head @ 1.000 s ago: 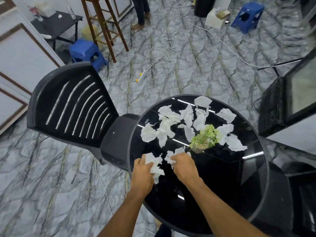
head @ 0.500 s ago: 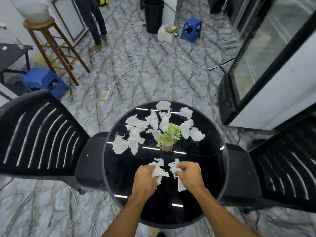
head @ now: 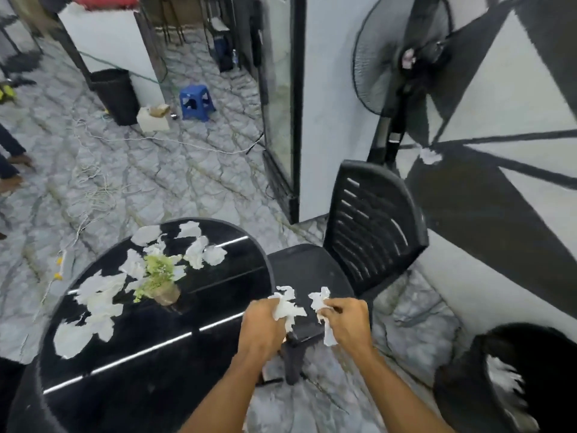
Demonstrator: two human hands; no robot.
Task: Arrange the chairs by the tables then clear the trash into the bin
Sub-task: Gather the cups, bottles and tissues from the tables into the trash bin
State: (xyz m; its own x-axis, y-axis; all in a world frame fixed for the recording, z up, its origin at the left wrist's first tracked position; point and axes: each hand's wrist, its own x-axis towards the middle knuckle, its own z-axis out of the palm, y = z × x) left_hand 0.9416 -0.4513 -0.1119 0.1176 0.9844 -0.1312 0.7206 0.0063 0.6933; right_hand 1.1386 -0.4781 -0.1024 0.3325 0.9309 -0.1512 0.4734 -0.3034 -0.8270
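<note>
My left hand (head: 262, 329) grips a crumpled white tissue (head: 287, 307), and my right hand (head: 349, 323) grips another white tissue (head: 321, 303). Both hands hover past the right edge of the round black glass table (head: 175, 342), above the seat of a black plastic chair (head: 368, 226). Several torn white tissues (head: 96, 292) lie scattered on the table around a small green potted plant (head: 159, 276). A black bin (head: 527, 379) with white paper inside stands on the floor at the lower right.
A standing black fan (head: 402, 64) is behind the chair by the painted wall. A second black bin (head: 115, 95), a blue stool (head: 196, 101) and a white box (head: 153, 118) stand far back. Loose cables (head: 93, 189) cross the marble floor. A person's feet (head: 12, 170) show at the left.
The view has swung right. Both hands lifted their tissues off the table and carried them rightward past its edge, over the chair seat. The bin at the lower right has come into view.
</note>
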